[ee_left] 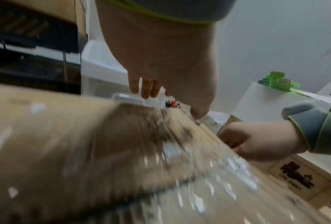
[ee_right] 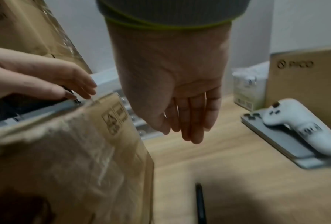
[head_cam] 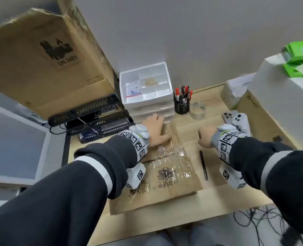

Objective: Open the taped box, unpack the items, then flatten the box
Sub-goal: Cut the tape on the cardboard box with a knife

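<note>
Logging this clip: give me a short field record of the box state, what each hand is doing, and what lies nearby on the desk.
box: flattened cardboard box lying on the desk, clear tape still on it
left hand: left hand open, resting on the box's far end
right hand: right hand open, beside the box, holding nothing
nearby: black pen right of the box; phones with white controller; pen cup
</note>
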`<state>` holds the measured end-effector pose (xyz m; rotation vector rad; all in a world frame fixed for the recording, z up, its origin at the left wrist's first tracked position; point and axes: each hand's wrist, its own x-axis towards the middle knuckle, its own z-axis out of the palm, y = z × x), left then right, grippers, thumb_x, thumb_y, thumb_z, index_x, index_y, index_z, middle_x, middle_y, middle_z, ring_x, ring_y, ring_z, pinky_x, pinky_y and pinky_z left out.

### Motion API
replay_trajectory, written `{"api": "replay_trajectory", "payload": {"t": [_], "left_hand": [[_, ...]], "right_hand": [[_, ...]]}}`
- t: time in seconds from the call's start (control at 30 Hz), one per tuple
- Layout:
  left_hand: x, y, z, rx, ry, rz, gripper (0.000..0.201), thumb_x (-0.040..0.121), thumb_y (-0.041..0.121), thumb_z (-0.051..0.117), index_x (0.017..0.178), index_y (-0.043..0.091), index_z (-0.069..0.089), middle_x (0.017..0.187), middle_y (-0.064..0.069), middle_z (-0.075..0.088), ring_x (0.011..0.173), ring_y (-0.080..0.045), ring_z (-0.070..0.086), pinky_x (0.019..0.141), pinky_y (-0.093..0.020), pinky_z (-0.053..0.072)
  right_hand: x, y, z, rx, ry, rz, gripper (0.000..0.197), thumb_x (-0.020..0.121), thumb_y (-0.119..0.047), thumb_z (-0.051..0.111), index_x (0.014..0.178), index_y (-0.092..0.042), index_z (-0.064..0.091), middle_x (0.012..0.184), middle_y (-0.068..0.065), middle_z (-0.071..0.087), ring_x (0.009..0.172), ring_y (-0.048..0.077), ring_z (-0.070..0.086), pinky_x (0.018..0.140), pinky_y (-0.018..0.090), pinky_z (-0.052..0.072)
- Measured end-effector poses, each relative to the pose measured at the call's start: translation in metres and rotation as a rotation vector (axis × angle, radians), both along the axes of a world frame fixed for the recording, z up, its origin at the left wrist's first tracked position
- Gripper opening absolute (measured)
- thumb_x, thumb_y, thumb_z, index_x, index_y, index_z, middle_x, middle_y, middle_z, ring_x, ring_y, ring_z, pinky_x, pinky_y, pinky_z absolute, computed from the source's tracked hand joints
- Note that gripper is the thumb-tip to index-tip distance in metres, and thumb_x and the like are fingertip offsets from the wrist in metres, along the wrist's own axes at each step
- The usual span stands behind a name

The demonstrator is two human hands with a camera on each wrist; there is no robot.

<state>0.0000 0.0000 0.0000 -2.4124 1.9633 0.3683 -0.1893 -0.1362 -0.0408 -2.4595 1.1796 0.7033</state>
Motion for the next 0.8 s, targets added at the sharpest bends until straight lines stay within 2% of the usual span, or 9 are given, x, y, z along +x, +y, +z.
{"api": "replay_trajectory", "payload": {"t": [0.1,0.17,0.23,0.27,0.37,0.53,0.6,0.67,0.8], "left_hand": [[-0.014,-0.001,-0.021,0.001,-0.008,0.027,0.071,0.091,0.065,0.048,0.139,0.012,0.042,0.128,-0.01,0.053,0.111,-0.029,0.053,0.088,-0.038,0.044],[-0.019,0.005,-0.04,-0.026,-0.078,0.047,0.081,0.089,0.07,0.033,0.144,0.011,0.039,0.126,-0.01,0.054,0.109,-0.029,0.052,0.093,-0.042,0.043],[-0.023,0.004,-0.052,-0.08,-0.106,0.078,0.085,0.087,0.072,0.022,0.142,0.01,0.042,0.12,-0.01,0.055,0.104,-0.029,0.051,0.092,-0.043,0.04],[-0.022,0.005,-0.055,-0.124,-0.127,0.086,0.085,0.088,0.071,0.021,0.141,0.009,0.044,0.117,-0.01,0.055,0.103,-0.029,0.051,0.092,-0.043,0.039],[-0.023,0.005,-0.058,-0.15,-0.15,0.087,0.081,0.092,0.068,0.024,0.141,0.007,0.044,0.116,-0.011,0.055,0.102,-0.03,0.051,0.093,-0.044,0.038],[-0.022,0.007,-0.059,-0.169,-0.146,0.077,0.081,0.094,0.066,0.024,0.144,0.005,0.042,0.121,-0.013,0.055,0.105,-0.031,0.051,0.097,-0.046,0.036],[-0.023,0.007,-0.058,-0.161,-0.145,0.076,0.082,0.094,0.066,0.023,0.146,0.005,0.042,0.122,-0.012,0.055,0.108,-0.032,0.051,0.102,-0.047,0.035],[-0.023,0.008,-0.059,-0.17,-0.149,0.07,0.082,0.094,0.065,0.023,0.147,0.005,0.041,0.124,-0.012,0.055,0.112,-0.032,0.05,0.111,-0.049,0.03],[-0.021,0.008,-0.062,-0.175,-0.152,0.058,0.084,0.094,0.065,0.022,0.148,0.004,0.039,0.125,-0.011,0.054,0.116,-0.032,0.05,0.119,-0.052,0.021]], "right_hand": [[-0.021,-0.002,-0.042,0.034,0.031,-0.046,0.019,0.087,-0.032,0.057,0.095,-0.015,0.062,0.092,0.003,0.066,0.085,0.025,0.065,0.077,0.032,0.051],[-0.032,0.007,-0.061,0.088,0.019,-0.081,0.02,0.087,-0.03,0.061,0.099,-0.014,0.064,0.096,0.008,0.067,0.091,0.029,0.066,0.072,0.032,0.047],[-0.035,0.011,-0.072,0.14,0.078,-0.108,0.018,0.092,-0.027,0.058,0.086,-0.011,0.059,0.082,0.007,0.062,0.083,0.029,0.062,0.07,0.031,0.044],[-0.035,0.012,-0.072,0.141,0.099,-0.124,0.024,0.093,-0.027,0.057,0.077,-0.009,0.055,0.073,0.004,0.058,0.077,0.028,0.059,0.068,0.03,0.044],[-0.034,0.017,-0.092,0.188,0.127,-0.131,0.036,0.089,-0.033,0.062,0.063,-0.012,0.049,0.062,0.003,0.054,0.069,0.026,0.059,0.061,0.027,0.043],[-0.027,0.028,-0.105,0.192,0.191,-0.073,0.03,0.084,-0.033,0.069,0.067,-0.013,0.054,0.065,0.001,0.057,0.062,0.019,0.058,0.052,0.025,0.044],[-0.024,0.026,-0.106,0.184,0.226,-0.036,0.02,0.087,-0.026,0.065,0.073,-0.015,0.055,0.061,-0.002,0.049,0.052,0.014,0.048,0.045,0.022,0.036],[-0.023,0.025,-0.108,0.18,0.246,-0.002,0.013,0.087,-0.019,0.062,0.08,-0.019,0.051,0.061,-0.002,0.041,0.051,0.014,0.043,0.045,0.021,0.033],[-0.017,0.023,-0.104,0.195,0.324,-0.013,0.011,0.081,-0.015,0.06,0.072,-0.014,0.054,0.065,0.0,0.052,0.056,0.018,0.052,0.046,0.02,0.035]]}}
